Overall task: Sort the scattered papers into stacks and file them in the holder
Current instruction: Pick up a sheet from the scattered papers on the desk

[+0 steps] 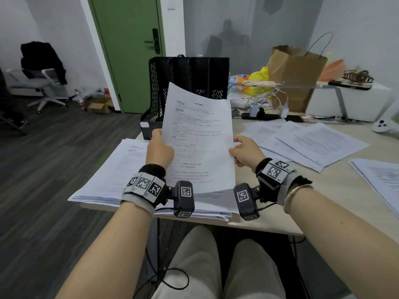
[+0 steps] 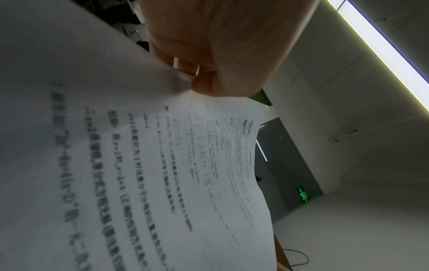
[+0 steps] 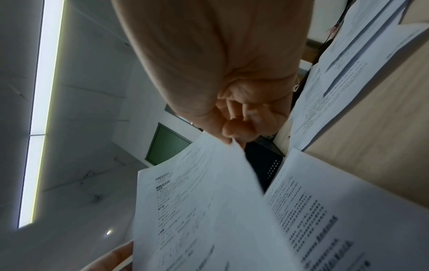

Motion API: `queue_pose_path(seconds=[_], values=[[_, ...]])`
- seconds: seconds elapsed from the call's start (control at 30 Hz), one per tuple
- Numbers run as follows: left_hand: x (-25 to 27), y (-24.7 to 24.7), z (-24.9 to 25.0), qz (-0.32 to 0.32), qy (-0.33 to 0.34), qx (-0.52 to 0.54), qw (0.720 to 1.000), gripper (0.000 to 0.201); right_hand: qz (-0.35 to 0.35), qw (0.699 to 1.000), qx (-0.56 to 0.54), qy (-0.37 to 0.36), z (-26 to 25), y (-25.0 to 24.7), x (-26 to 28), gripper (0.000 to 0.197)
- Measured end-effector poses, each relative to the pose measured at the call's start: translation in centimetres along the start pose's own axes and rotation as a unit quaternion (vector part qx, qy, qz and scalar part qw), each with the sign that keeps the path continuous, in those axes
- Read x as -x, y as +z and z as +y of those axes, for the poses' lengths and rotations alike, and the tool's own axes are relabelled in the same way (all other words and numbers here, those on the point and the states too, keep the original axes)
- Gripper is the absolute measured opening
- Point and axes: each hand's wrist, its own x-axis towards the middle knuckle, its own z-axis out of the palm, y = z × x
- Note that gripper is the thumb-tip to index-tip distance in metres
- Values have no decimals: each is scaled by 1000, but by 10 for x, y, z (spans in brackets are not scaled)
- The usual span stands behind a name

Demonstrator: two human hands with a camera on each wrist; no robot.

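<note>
I hold a printed white sheet (image 1: 199, 139) upright above the desk, in front of the black mesh file holder (image 1: 187, 83). My left hand (image 1: 158, 147) grips its left edge; the wrist view shows the thumb pinching the paper (image 2: 162, 165). My right hand (image 1: 244, 151) pinches the right edge, fingers curled on the sheet (image 3: 197, 210). Under my wrists lies a thick stack of papers (image 1: 116, 169) at the desk's near left corner. More printed sheets (image 1: 311, 143) lie scattered to the right, with another pile (image 1: 380, 180) at the far right edge.
Behind the scattered sheets are a brown paper bag (image 1: 295, 67), a yellow bag (image 1: 259, 78), cables and chargers (image 1: 267, 104) and a white controller (image 1: 383, 126). The wooden desk (image 1: 302, 201) ends just before my lap. A green door (image 1: 129, 50) and an office chair (image 1: 43, 83) stand beyond.
</note>
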Motion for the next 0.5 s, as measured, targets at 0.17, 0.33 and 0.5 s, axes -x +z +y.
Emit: queue_pose_path(seconds=[0.17, 0.33, 0.5], values=[[-8, -25, -20, -9, -56, -59, 997, 39, -50, 998, 14, 20, -12, 32, -9, 35], [-25, -67, -47, 9, -107, -144, 984, 40, -129, 991, 41, 24, -27, 77, -18, 20], [-41, -99, -70, 21, -147, -189, 971, 36, -170, 984, 21, 54, -38, 116, -25, 18]])
